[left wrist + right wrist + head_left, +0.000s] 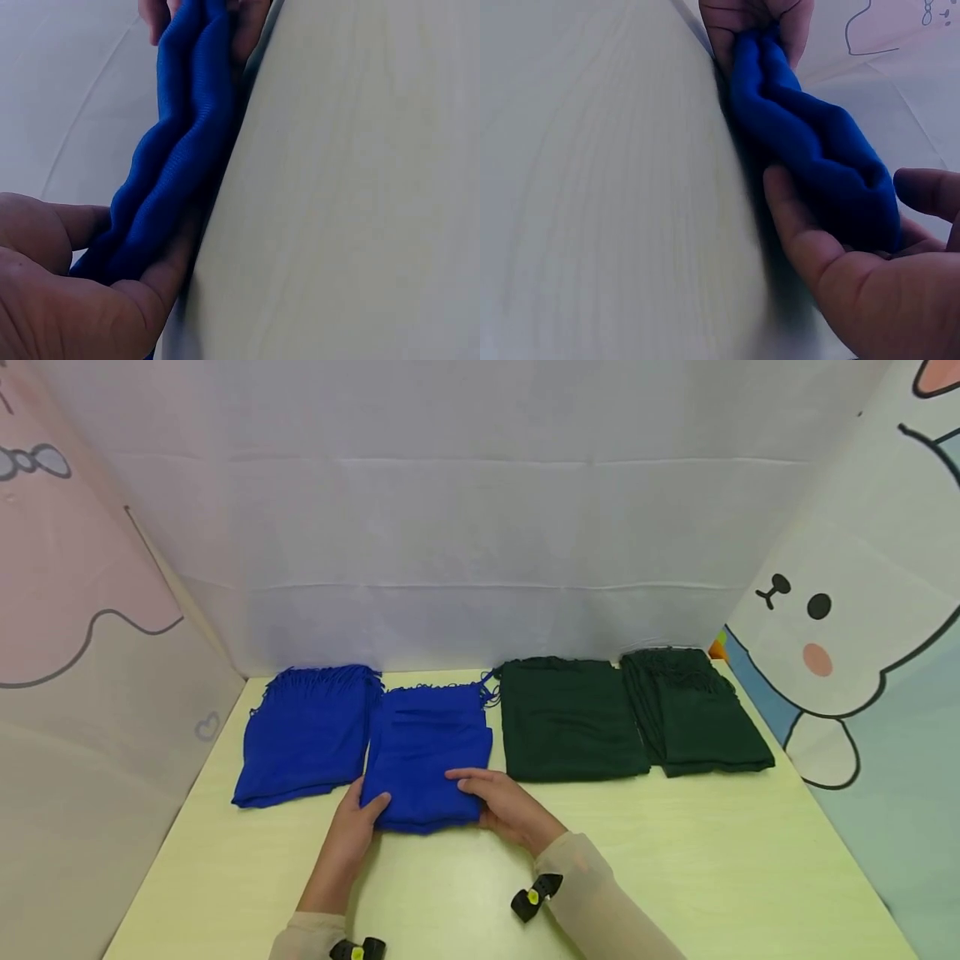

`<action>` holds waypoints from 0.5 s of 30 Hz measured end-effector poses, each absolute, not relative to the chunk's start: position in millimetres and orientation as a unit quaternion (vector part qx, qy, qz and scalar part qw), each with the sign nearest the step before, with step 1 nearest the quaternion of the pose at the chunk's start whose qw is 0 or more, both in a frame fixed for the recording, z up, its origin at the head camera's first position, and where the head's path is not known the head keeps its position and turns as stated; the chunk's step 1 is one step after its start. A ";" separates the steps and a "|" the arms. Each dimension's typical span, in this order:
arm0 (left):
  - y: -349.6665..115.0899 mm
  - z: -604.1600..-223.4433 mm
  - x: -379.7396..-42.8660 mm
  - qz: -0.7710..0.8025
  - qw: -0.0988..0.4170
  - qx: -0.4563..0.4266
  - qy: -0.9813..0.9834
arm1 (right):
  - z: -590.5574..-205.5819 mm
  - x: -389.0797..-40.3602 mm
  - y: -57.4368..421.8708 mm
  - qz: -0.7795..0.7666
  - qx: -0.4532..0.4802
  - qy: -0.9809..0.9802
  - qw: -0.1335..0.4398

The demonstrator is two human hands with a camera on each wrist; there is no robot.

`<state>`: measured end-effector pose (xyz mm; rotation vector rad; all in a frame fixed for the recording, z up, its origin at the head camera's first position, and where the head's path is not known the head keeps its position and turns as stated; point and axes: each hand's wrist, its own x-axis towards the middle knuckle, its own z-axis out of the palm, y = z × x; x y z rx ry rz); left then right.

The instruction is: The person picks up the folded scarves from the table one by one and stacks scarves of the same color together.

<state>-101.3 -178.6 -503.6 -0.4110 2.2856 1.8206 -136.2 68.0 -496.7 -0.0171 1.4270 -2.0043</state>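
A folded blue fringed scarf lies at the middle of the table, its fringe toward the back wall. My left hand grips its near left corner, thumb on top and fingers underneath, as the left wrist view also shows around the blue folds. On the near right corner, my right hand holds the scarf with the thumb and a finger over the top and other fingers below. From the right wrist view, the scarf's near edge shows two thick, wavy layers stretched between both hands.
Left of the held scarf lies another folded blue scarf. To the right are a folded dark green scarf and a second green one with its fringe on top. A white cloth wall stands behind the pale wooden table.
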 end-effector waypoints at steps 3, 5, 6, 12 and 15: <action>-179.8 -503.8 -97.2 0.622 0.092 -0.137 0.766 | -495.1 -132.7 68.5 -0.765 -0.020 0.545 0.342; -180.7 -504.0 -95.2 0.625 0.090 -0.133 0.764 | -494.2 -131.0 68.7 -0.763 -0.028 0.545 0.346; -181.1 -504.1 -94.3 0.627 0.090 -0.133 0.763 | -493.5 -130.2 69.0 -0.761 -0.032 0.546 0.349; -184.6 -504.3 -89.9 0.619 0.090 -0.137 0.768 | -487.6 -128.0 72.5 -0.708 -0.060 0.612 0.348; -188.2 -502.6 -87.9 0.586 0.079 -0.139 0.794 | -482.4 -127.9 75.3 -0.655 -0.063 0.678 0.328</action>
